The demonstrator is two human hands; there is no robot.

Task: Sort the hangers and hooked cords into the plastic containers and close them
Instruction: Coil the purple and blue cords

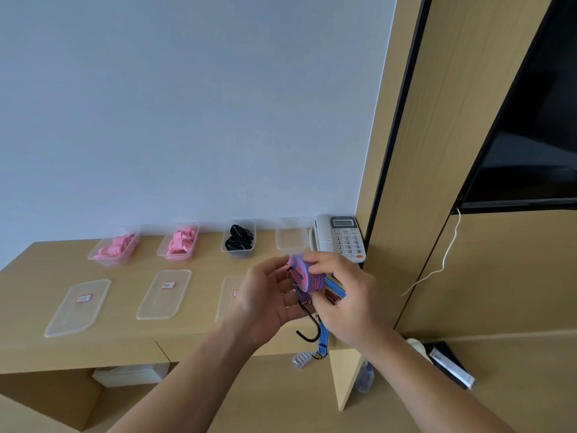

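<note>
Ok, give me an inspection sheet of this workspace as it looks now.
Surface: tan wooden desk against a white wall.
Job's things: four open containers by the wall, two holding pink hangers, one black items, one empty; three lids flat in front; rolled striped cord with black hook dangling.
Clutter: telephone on the desk; blister pack and bottle below.
Hands: left hand and right hand both grip the cord.
Cables: white cable hanging at right.
Surroundings: dark screen on wood panelling.

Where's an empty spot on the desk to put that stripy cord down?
The rolled red-and-blue striped hooked cord would fit on bare wood along the front edge of the tan wooden desk, in front of the clear plastic lids, or at the far left end. It's crowded at back right, where the empty clear container sits by the white telephone.
</note>
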